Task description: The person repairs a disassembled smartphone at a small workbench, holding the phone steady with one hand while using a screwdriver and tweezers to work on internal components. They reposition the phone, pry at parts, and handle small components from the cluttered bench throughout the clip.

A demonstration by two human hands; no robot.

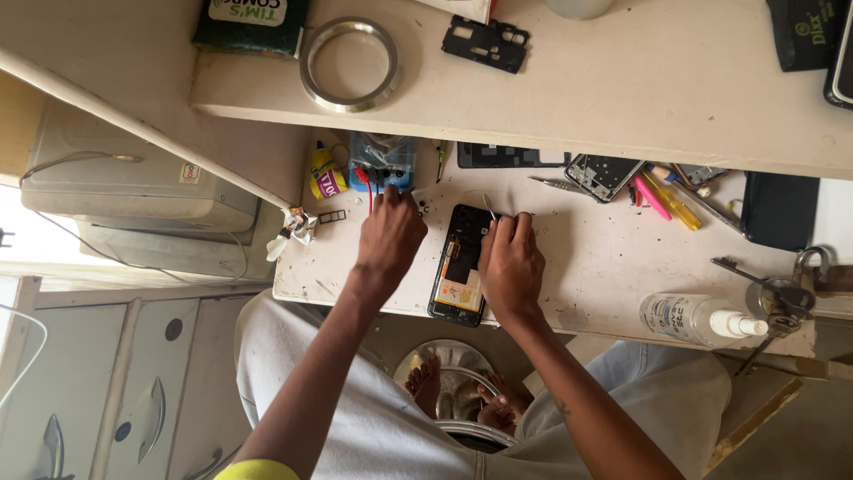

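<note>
White worktop point(604, 267), scuffed and speckled, carries the job: an opened phone point(459, 264) lies flat, back cover off, long axis running toward the person, its near end at the front edge of the bench. Yellow-orange label on the battery area, dark board above it.

Right hand point(511, 267) sits on the phone's right flank, fingers closed around thin metal tweezers point(490, 207) whose tips angle over the phone's top end (likely braced on the bench so the tips stay steady). Hold looks tight and narrow, pinching the tool.

Left hand point(389, 236) is just left of the phone, reaching up by the red lead point(367, 188) and the blue unit point(382, 164) behind it. Fingers curl downward; cannot tell whether they actually pinch the lead or just press near it.

Surroundings: yellow glue bottle point(325, 176) left of the blue unit, bare phone frame point(602, 175) and pink and yellow drivers point(668, 199) to the right, spray bottle point(700, 319) lying on its side near the front edge. Upper shelf point(640, 80) holds a metal ring point(349, 64) and another black frame point(486, 42). Spares and tools are kept within arm's reach, off the work zone.
</note>
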